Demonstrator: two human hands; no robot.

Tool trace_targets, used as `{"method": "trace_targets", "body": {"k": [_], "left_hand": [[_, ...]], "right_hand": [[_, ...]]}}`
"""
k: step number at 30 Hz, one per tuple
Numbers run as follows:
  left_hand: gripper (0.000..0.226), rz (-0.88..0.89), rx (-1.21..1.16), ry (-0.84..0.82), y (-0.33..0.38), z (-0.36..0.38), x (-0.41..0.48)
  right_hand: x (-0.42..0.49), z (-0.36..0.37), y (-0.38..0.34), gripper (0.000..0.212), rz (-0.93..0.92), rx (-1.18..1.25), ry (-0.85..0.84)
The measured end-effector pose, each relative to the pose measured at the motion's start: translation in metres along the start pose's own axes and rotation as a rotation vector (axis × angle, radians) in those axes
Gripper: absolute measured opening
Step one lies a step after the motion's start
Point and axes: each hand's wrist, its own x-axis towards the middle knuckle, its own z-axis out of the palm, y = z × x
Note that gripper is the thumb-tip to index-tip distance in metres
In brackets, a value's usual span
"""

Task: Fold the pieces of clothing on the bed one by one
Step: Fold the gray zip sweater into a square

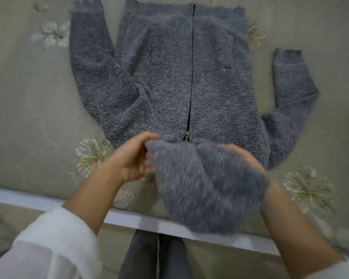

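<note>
You are looking down at a grey, fuzzy knitted jacket (169,77) that is lying front-up on the bed (28,107). Its zip (191,77) is closed down the middle and its sleeves (93,67) are bending out to either side. The hood (206,188) is at the edge nearest you, and you are holding it up off the bed between both hands. Your left hand (133,160) is pinching the hood's left edge, with the fingers (147,137) curled round the knit. Your right hand (244,156) is lying at the hood's right edge, blurred and partly covered by fabric, so you cannot tell whether it is gripping or only resting there.

The knit is looking soft, loose and light. It is sagging between your hands rather than holding a shape, so it will likely drape, stretch and cling to the bed cover instead of sliding. The thick pile should make folds bulky and springy. The firmer edges look like the best holds: hood rim, shoulder seams, cuffs and hem, one hand at each corner, pressing every fold flat.
</note>
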Motion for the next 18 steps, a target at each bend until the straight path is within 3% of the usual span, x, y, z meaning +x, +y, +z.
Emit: {"method": "trace_targets", "body": {"k": [2,3,5,8,9,11,13,15,18], "left_hand": [[0.022,0.177,-0.275,0.033,0.027,0.014,0.016],[0.024,0.254,-0.305,0.088,0.036,0.02,0.025],[0.024,0.407,-0.085,0.283,0.041,0.028,0.04],[0.024,0.748,0.717,0.605,0.028,0.024,0.057],[0.032,0.875,0.994,0.6,0.023,0.023,0.061],[0.05,1.063,1.445,0.388,0.013,0.023,0.072],[0.071,1.024,1.825,0.188,0.002,0.023,0.083],[0.092,0.777,2.053,0.158,-0.006,0.017,0.091],[0.112,0.465,2.206,0.271,-0.012,0.008,0.094]], "right_hand": [[0.013,0.009,-0.025,0.037,-0.123,0.353,0.064],[0.02,0.012,-0.035,0.034,-0.169,0.476,0.068],[0.036,0.012,-0.044,0.034,-0.232,0.487,0.11],[0.055,0.008,-0.034,0.021,-0.359,-0.111,0.258],[0.059,0.006,-0.026,0.02,-0.424,-0.365,0.286],[0.065,0.002,-0.009,0.045,-0.537,-0.882,0.222],[0.07,-0.005,0.008,0.078,-0.583,-1.327,0.085],[0.076,-0.016,0.02,0.095,-0.571,-1.68,0.041],[0.081,-0.028,0.029,0.079,-0.57,-1.882,0.074]]}}
